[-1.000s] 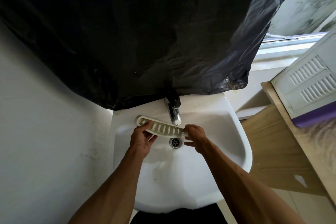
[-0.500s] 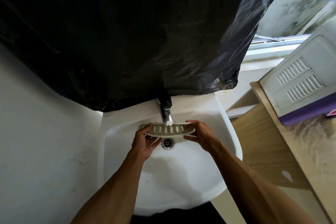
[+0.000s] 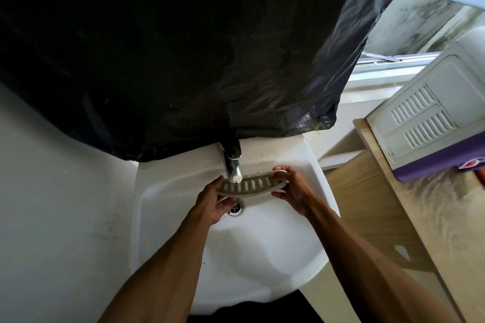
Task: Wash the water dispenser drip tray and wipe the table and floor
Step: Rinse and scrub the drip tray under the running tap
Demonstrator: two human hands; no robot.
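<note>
The curved white slotted drip tray (image 3: 253, 187) is held level over the white sink (image 3: 275, 265), right under the chrome tap (image 3: 233, 165). My left hand (image 3: 214, 199) grips its left end, fingers curled underneath. My right hand (image 3: 291, 186) grips its right end, with the thumb on the near edge and the fingers over the far edge. The drain (image 3: 236, 208) sits just below the tray, partly hidden by my left hand. I cannot tell whether water runs from the tap.
A black plastic sheet (image 3: 183, 47) hangs over the wall above the sink. To the right stands a wooden table (image 3: 430, 217) with a wet top, carrying the white and purple water dispenser (image 3: 425, 123). A window sill (image 3: 380, 73) lies behind.
Both hands have carried the tray to the right and levelled it under the tap spout. My right hand has shifted to wrap the tray's right end.
</note>
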